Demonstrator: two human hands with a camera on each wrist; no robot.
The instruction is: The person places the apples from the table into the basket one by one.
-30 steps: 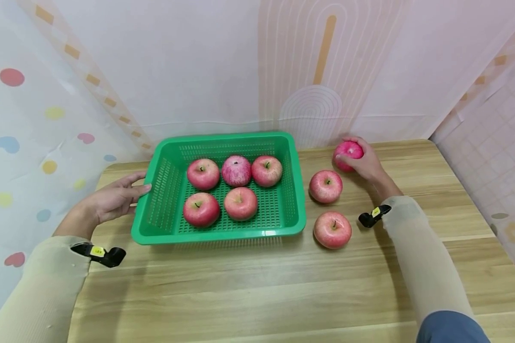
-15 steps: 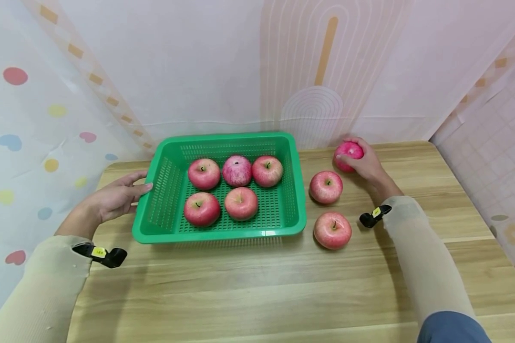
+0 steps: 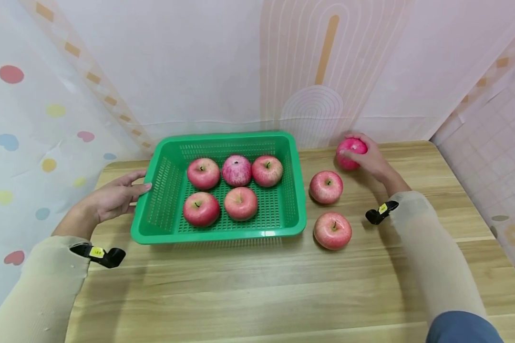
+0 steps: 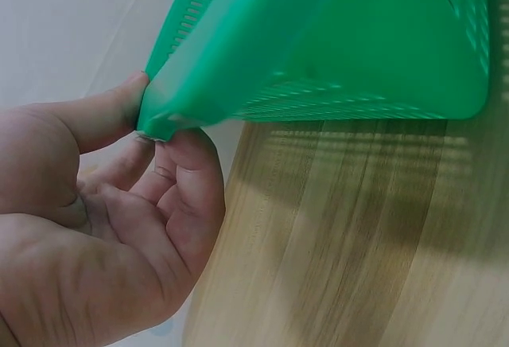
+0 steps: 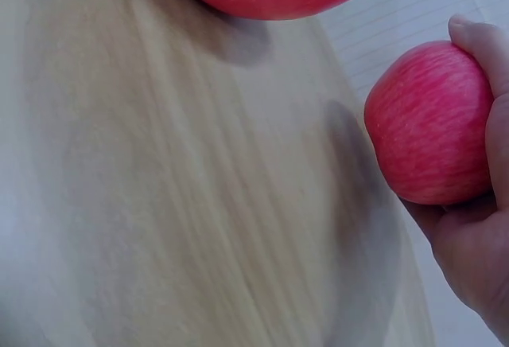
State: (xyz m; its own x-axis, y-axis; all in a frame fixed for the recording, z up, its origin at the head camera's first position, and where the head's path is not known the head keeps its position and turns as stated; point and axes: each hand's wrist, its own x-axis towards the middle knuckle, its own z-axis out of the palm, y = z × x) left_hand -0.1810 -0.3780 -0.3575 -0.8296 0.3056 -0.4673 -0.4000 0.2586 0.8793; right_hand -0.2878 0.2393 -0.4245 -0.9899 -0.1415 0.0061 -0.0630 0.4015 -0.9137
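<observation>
A green perforated plastic basket [image 3: 219, 234] stands on the wooden table with several red apples inside, among them a darker, streaked one [image 3: 236, 171]. My left hand [image 3: 113, 199] pinches the basket's left rim; in the left wrist view the thumb lies on one side of the rim [image 4: 179, 104] and curled fingers under it. At the back right, my right hand [image 3: 372, 159] grips a bright pink-red apple [image 3: 347, 153] between thumb and fingers. In the right wrist view that apple [image 5: 433, 124] sits in the hand, its shadow on the wood beside it.
Two more apples lie on the table right of the basket, one [image 3: 326, 187] behind the other [image 3: 332, 230]. The wooden table [image 3: 257, 290] runs back to a patterned wall covering [image 3: 197, 66]. Another covered wall [image 3: 498, 157] borders the right side.
My right hand and its apple have shifted slightly to the right and back. The left hand keeps its hold on the rim, and the basket stays in place.
</observation>
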